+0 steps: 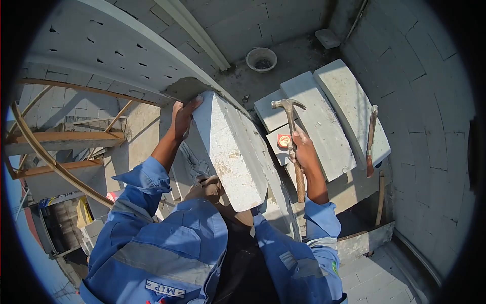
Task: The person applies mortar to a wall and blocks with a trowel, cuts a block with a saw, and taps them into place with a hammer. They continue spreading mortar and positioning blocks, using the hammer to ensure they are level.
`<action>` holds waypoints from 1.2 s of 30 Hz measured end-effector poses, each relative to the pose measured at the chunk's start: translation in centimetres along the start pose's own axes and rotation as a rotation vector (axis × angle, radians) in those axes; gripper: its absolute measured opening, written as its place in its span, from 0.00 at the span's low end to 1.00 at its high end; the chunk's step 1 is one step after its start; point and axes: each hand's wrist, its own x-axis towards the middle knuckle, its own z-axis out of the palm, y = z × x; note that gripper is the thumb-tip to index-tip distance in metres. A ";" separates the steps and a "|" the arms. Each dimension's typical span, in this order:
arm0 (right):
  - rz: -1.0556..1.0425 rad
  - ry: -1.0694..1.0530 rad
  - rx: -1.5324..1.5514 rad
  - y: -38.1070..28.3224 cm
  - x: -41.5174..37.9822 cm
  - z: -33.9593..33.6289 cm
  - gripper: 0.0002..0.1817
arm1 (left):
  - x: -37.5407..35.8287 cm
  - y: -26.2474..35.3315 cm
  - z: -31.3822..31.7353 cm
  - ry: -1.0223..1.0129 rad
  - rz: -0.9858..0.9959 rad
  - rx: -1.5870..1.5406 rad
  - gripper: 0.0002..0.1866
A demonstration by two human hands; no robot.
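My left hand (183, 120) grips the far left corner of a pale lightweight concrete block (225, 152), which lies lengthwise in front of my body along the wall top. Grey mortar (187, 88) shows just beyond the block's far end. In my right hand (305, 152) is a claw hammer (299, 181), held partway up its wooden handle, its metal head pointing away from me. The hammer is above a stack of blocks (320, 124) to the right of the wall. A red tape measure (283, 141) lies near the hammer handle.
A long-bladed tool with a wooden handle (370, 162) rests at the right block (349, 96). A round bucket (261, 60) stands on the floor farther off. To the left, wooden framing (61, 137) borders a drop. A block wall (425, 126) rises at right.
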 end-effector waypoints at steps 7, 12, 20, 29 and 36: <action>-0.112 0.023 -0.374 0.5 1.5 6.8 0.27 | 0.2 -0.2 0.6 -0.017 0.143 -0.014 0.18; -0.095 -0.114 -0.467 1.6 2.3 7.8 0.28 | 0.0 0.3 0.7 -0.018 0.157 0.041 0.18; 0.003 0.169 -0.064 -0.2 2.4 5.9 0.28 | 0.4 -0.1 0.4 -0.014 0.187 0.092 0.19; 0.114 -0.137 -0.346 0.7 2.9 7.9 0.24 | 0.3 0.2 0.7 0.047 0.147 0.188 0.16; -0.046 -0.041 -0.380 0.9 3.7 6.1 0.30 | 0.4 -0.2 0.7 0.053 0.150 0.130 0.16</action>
